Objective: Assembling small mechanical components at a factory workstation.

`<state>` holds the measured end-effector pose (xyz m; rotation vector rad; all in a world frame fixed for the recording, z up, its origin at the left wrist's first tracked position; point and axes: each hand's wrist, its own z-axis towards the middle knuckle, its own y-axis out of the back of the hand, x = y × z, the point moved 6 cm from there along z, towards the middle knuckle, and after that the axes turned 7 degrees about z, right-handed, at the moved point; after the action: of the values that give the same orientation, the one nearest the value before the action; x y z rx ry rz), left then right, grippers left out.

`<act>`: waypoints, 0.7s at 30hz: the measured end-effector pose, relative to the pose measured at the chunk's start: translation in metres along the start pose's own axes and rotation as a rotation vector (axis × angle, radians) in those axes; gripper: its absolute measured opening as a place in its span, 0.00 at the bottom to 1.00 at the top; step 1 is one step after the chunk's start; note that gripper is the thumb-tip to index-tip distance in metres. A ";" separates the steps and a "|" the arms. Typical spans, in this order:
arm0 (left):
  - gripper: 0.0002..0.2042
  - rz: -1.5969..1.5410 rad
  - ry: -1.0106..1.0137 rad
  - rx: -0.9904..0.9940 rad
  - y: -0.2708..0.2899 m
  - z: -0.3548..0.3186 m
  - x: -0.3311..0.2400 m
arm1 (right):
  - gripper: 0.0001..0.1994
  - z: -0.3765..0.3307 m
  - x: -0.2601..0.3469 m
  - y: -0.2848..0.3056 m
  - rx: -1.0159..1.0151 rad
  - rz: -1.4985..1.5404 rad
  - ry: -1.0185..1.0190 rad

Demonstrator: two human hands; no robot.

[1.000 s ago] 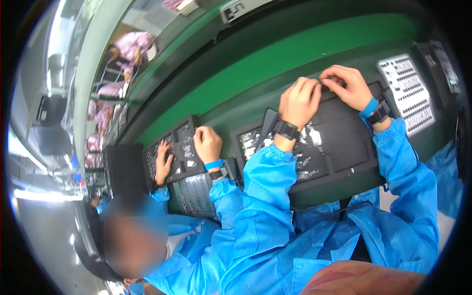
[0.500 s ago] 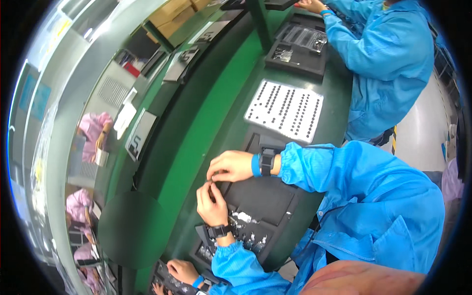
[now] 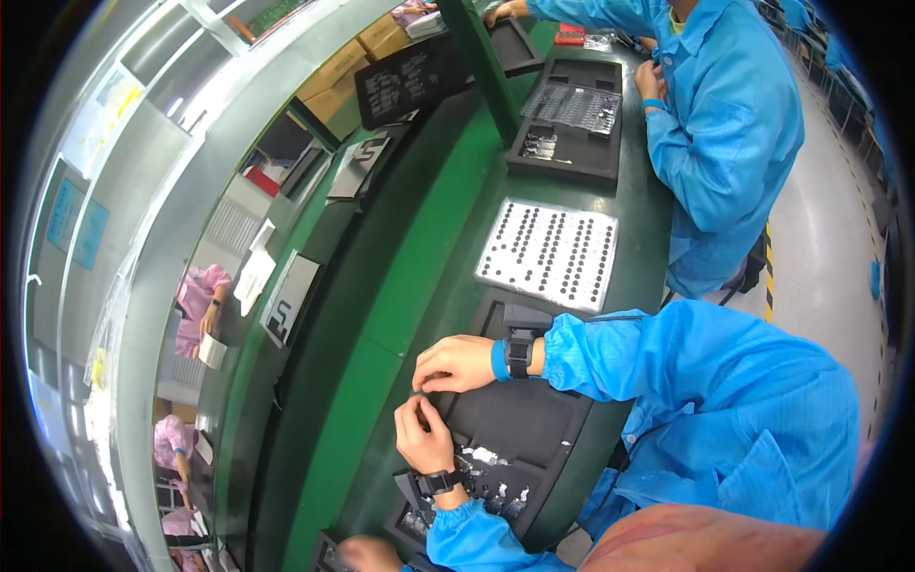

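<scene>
My left hand [image 3: 426, 436] and my right hand [image 3: 456, 364] meet fingertip to fingertip over the far edge of a black foam tray [image 3: 515, 417]. Thumb and fingers of each are pinched together; whatever they hold is too small and too covered to name. Both wrists carry black straps with a dark module, and a blue band circles the right one. Small clear and silvery parts [image 3: 488, 457] lie in the tray's compartments, beside my left hand. Beyond my right wrist, a white sheet [image 3: 550, 250] bears rows of small round black pieces.
Another black tray [image 3: 569, 129] with a clear blister insert sits before a co-worker in blue [image 3: 729, 143]. A green post [image 3: 483, 71] rises from the bench. Another person's blurred hand [image 3: 370, 553] shows at the bottom edge. Across the green strip, people in pink work.
The view has shifted, bringing more of the far bench into sight. My hands stay together at the tray's edge, fingers still pinched. The co-worker's arms have moved, one hand now near their body.
</scene>
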<state>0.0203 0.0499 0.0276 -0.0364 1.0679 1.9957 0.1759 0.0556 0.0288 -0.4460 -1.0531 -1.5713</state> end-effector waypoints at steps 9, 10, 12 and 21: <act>0.03 0.000 0.004 0.019 -0.002 0.000 0.000 | 0.08 -0.001 -0.005 0.000 0.016 0.025 -0.065; 0.03 0.006 0.011 0.019 -0.003 0.000 0.001 | 0.08 -0.001 -0.004 0.000 0.002 0.024 -0.041; 0.03 -0.005 -0.022 0.003 -0.003 0.001 0.000 | 0.08 -0.001 -0.005 0.000 0.013 0.028 -0.060; 0.03 -0.004 -0.013 0.021 -0.003 0.001 0.002 | 0.07 0.000 -0.006 -0.001 0.028 0.037 -0.083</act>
<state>0.0211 0.0528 0.0258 -0.0148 1.0792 1.9783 0.1767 0.0587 0.0240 -0.5124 -1.1232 -1.5146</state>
